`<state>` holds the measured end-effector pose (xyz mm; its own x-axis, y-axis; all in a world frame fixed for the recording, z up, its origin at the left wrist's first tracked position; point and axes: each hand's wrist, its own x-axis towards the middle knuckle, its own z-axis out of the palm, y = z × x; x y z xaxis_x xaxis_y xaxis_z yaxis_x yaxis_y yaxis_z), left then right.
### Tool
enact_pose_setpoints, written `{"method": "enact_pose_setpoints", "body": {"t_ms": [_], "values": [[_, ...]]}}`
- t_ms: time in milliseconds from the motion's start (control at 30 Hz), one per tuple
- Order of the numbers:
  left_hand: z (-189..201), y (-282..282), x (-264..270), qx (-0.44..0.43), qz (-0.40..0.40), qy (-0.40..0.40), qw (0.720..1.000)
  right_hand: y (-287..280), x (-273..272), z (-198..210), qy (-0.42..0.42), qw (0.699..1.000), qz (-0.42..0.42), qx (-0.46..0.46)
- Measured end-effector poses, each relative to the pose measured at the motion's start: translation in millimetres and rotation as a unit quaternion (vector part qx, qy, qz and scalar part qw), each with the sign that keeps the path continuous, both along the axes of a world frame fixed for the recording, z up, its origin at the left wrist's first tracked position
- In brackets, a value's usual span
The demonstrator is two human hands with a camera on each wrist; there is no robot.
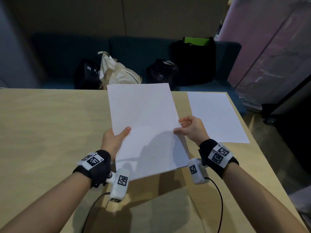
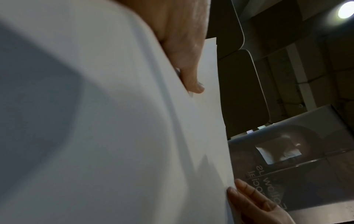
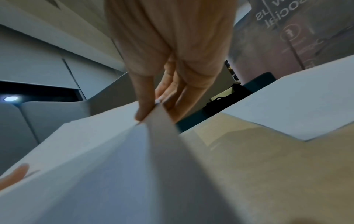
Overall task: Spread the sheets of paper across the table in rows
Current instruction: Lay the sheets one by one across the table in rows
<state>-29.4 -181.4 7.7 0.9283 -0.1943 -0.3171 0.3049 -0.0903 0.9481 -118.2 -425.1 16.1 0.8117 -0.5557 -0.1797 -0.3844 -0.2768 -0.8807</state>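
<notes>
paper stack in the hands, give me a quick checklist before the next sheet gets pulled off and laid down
1. Left hand grip on the paper stack: thumb on top, ok.
2. Right hand pinching the stack's right edge: ok.
3. Only one sheet separated: cannot tell.
4. First sheet lying flat at the far right of the table: ok.
5. Bare table left of that sheet for the next one: ok.
6. Stack lifted off the table: ok.

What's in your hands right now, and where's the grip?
The paper stack, lifted off the table. The left hand grips its left edge, thumb on top; the right hand pinches the top sheet's right edge.
</notes>
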Motion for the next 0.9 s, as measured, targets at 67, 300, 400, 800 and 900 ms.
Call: {"method": "enact_pose_setpoints", "body": {"t_ms": [67,300,400,800,900], "values": [[-1,4,0,-0.001,0.01,-0.002,1.0,6,3,0,-0.028,0.999,-0.028,-0.021],[0,17,3,0.023,0.021,-0.02,0.999,4,15,2,-0.028,0.997,-0.061,-0.037],[3,28,5,0.038,0.025,-0.03,0.999,-5,24,0,-0.039,0.988,-0.148,-0.017],[8,85,27,0.053,0.082,-0.029,0.995,-30,76,-56,0.241,0.931,-0.02,-0.274],[8,85,29,0.045,0.084,-0.017,0.995,-27,74,-61,0.27,0.908,-0.015,-0.319]]}}
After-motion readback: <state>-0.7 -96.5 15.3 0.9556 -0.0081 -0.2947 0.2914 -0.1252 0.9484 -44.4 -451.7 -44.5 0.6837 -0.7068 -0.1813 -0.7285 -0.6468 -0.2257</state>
